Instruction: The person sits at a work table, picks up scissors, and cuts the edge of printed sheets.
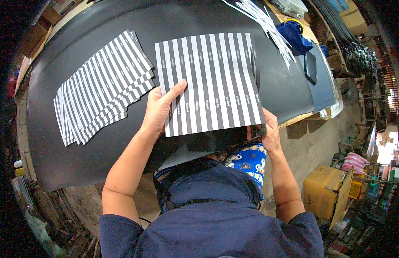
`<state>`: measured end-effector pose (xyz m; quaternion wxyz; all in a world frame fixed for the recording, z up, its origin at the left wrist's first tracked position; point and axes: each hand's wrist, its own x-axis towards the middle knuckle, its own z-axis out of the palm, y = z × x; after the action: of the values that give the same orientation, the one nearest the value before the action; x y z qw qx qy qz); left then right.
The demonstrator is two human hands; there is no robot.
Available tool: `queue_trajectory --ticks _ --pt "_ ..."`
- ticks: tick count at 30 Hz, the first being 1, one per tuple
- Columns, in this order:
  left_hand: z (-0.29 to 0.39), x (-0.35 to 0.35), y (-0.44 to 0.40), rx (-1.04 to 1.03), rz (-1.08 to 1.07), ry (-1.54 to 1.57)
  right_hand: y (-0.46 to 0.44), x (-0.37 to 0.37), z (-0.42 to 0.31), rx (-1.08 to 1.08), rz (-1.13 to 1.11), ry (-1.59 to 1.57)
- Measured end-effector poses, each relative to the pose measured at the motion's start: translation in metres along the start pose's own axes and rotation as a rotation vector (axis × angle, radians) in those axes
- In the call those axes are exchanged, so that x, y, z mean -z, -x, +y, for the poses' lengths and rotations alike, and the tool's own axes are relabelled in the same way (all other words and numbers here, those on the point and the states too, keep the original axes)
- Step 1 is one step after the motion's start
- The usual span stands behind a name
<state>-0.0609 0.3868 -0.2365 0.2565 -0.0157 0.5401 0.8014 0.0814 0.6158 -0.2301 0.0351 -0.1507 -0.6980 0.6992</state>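
My left hand (163, 104) grips the left side of a black-and-white striped sheet (212, 86), its thumb on top and its fingers underneath. The dark stripes carry the small printed word "GENUINE". The sheet is held up over the table's near edge. At its lower right corner, my right hand (270, 132) is closed around a dark handle (263, 129), which looks like that of scissors; the rest is mostly hidden behind the sheet. To the left, a fanned stack of similar striped sheets (105, 86) lies on the black table surface (100, 161).
Narrow white strips (268, 28) lie in a loose bunch at the table's far right. Beside them are a blue cloth-like item (295, 38) and a dark phone-like object (310, 68). On the floor at right stands an open cardboard box (324, 189); a fan (348, 92) is farther back.
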Motion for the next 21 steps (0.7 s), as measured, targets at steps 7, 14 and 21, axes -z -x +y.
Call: queue_trajectory --ticks 7,14,21 --pt "0.0020 -0.0012 0.0007 0.004 0.006 -0.008 -0.0003 0.0010 0.0003 0.003 -0.013 -0.004" --pt "0.0018 -0.0001 0.0002 -0.001 -0.002 -0.012 0.0005 0.0000 0.0002 -0.008 -0.008 -0.010" --pt "0.0018 -0.0007 0.0007 0.005 -0.003 0.006 0.0004 -0.0016 -0.0014 -0.001 -0.006 0.010"
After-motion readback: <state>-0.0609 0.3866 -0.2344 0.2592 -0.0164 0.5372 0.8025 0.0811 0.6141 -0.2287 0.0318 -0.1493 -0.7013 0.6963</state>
